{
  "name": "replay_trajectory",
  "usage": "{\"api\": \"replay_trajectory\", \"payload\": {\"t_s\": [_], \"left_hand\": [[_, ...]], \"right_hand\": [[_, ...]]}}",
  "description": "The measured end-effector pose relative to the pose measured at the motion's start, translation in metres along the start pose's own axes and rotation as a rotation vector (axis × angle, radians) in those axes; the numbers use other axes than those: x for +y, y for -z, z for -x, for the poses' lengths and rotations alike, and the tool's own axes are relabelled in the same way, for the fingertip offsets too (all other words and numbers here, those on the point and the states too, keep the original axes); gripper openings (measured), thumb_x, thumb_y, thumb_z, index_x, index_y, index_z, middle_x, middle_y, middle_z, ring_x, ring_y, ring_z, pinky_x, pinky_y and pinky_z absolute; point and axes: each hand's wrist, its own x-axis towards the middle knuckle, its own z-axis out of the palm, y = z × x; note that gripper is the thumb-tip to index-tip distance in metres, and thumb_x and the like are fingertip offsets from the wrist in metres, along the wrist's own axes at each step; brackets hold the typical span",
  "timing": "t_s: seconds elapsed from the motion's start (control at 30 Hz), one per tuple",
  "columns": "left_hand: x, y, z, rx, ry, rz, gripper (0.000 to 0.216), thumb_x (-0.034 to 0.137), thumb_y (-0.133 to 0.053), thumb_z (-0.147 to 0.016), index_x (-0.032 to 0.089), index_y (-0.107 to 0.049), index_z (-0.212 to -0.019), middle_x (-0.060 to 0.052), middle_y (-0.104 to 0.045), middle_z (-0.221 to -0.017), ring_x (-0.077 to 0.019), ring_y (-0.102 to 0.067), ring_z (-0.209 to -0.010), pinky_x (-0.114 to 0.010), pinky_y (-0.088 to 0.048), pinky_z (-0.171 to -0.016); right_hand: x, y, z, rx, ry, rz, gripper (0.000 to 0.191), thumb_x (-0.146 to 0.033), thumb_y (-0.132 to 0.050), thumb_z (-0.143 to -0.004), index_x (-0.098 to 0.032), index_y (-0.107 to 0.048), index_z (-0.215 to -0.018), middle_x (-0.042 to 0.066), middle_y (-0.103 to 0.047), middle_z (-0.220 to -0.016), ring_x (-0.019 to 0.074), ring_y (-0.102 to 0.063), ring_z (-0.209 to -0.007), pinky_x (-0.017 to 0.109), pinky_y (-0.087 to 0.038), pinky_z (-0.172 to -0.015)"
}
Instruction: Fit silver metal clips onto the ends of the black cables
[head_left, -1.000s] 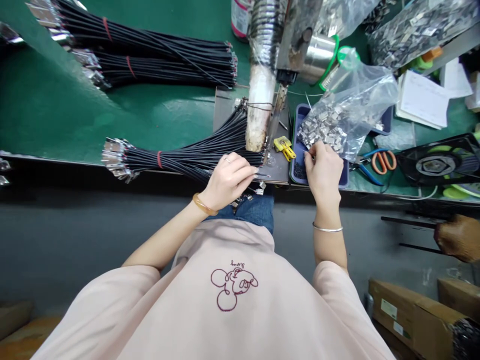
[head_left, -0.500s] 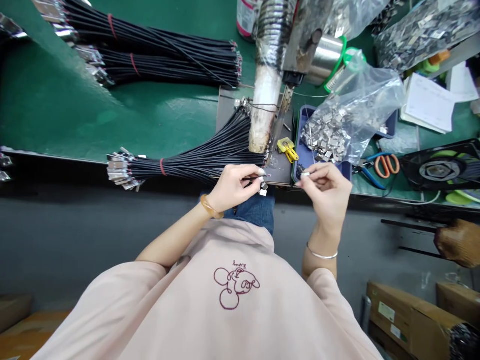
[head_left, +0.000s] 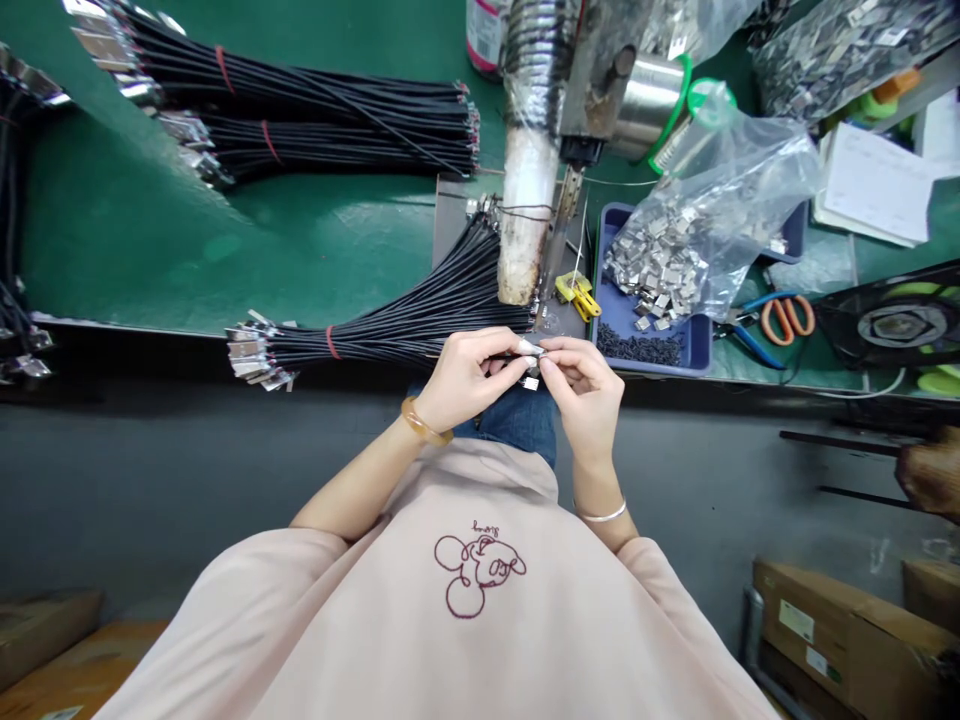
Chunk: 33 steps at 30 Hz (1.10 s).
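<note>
My left hand (head_left: 469, 375) pinches the end of one black cable from the bundle of black cables (head_left: 390, 322) that lies across the bench edge, tied with a red band. My right hand (head_left: 586, 388) is closed in a pinch on a small metal shell (head_left: 534, 349), held against that cable end. Both hands meet just in front of the bench edge, below the white-wrapped machine head (head_left: 525, 215). The bundle's far ends carry metal connectors (head_left: 251, 350).
A blue tray (head_left: 690, 340) holds small black parts and a clear bag of metal shells (head_left: 675, 250). Yellow clip (head_left: 576, 292), orange-handled scissors (head_left: 784, 318) and blue pliers lie right. More cable bundles (head_left: 315, 125) rest on the green mat. Cardboard boxes (head_left: 840, 625) stand lower right.
My right hand left the bag of shells in the blue tray and came left with a metal shell to meet my left hand, which lifted one cable end.
</note>
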Motion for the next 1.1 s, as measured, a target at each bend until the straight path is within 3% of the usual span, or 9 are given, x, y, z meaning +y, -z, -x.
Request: {"api": "replay_trajectory", "payload": {"t_s": [0.2,0.43,0.6,0.73,0.9,1.0,1.1], "left_hand": [[-0.001,0.004,-0.001,-0.045,-0.053,0.000,0.010,0.019,-0.066,-0.090,0.015,-0.074,-0.086,-0.001,-0.063,-0.069,-0.0087,-0.047,-0.056,-0.022,-0.038,-0.053],[0.000,0.010,-0.005,-0.233,0.052,0.034,0.015,0.019,-0.064,-0.089,0.013,-0.073,-0.079,-0.001,-0.068,-0.067,-0.0084,-0.050,-0.054,-0.022,-0.039,-0.053],[-0.002,0.023,-0.012,-0.391,0.186,0.349,0.027,0.030,-0.064,-0.093,0.012,-0.073,-0.074,-0.004,-0.069,-0.066,-0.0115,-0.059,-0.059,-0.022,-0.047,-0.058],[-0.006,0.022,-0.010,-0.291,0.208,0.444,0.015,0.028,-0.075,-0.086,0.014,-0.077,-0.082,-0.007,-0.074,-0.080,-0.0138,-0.066,-0.071,-0.023,-0.052,-0.066],[-0.005,0.006,-0.008,-0.104,0.327,0.495,0.015,0.024,-0.076,-0.081,0.012,-0.071,-0.075,-0.004,-0.070,-0.073,-0.0115,-0.063,-0.066,-0.022,-0.052,-0.066],[-0.003,0.002,-0.009,-0.093,0.364,0.520,0.015,0.023,-0.076,-0.078,0.012,-0.068,-0.073,-0.002,-0.068,-0.069,-0.0101,-0.061,-0.063,-0.021,-0.051,-0.064],[-0.002,0.002,-0.010,-0.092,0.380,0.533,0.014,0.022,-0.075,-0.078,0.011,-0.068,-0.073,-0.002,-0.068,-0.070,-0.0095,-0.061,-0.064,-0.020,-0.050,-0.064]], "right_hand": [[0.000,0.005,-0.001,-0.044,0.005,0.039,0.005,-0.027,-0.070,-0.087,-0.025,-0.072,-0.082,0.003,-0.074,-0.101,0.0168,-0.073,-0.089,0.030,-0.065,-0.074],[-0.010,0.007,0.007,-0.025,0.313,0.380,0.014,-0.018,-0.064,-0.090,-0.030,-0.072,-0.093,0.004,-0.074,-0.109,0.0215,-0.072,-0.104,0.042,-0.062,-0.096],[0.003,0.003,0.000,-0.103,0.054,0.037,0.005,-0.028,-0.067,-0.089,-0.026,-0.070,-0.084,0.003,-0.074,-0.106,0.0185,-0.074,-0.093,0.034,-0.066,-0.079],[0.007,0.003,-0.005,-0.053,-0.015,-0.009,0.009,-0.031,-0.068,-0.089,-0.024,-0.069,-0.084,0.004,-0.072,-0.108,0.0184,-0.075,-0.092,0.036,-0.065,-0.084],[0.000,0.004,-0.001,0.164,0.241,0.199,0.011,-0.024,-0.058,-0.097,-0.027,-0.069,-0.096,0.004,-0.073,-0.107,0.0204,-0.073,-0.103,0.042,-0.062,-0.090],[0.000,0.003,0.001,0.158,0.334,0.154,0.013,-0.021,-0.053,-0.099,-0.027,-0.065,-0.102,0.003,-0.074,-0.109,0.0200,-0.074,-0.101,0.043,-0.063,-0.089],[0.001,0.001,0.002,0.151,0.405,0.179,0.010,-0.016,-0.061,-0.094,-0.025,-0.065,-0.097,0.002,-0.075,-0.106,0.0186,-0.075,-0.097,0.039,-0.063,-0.085]]}}
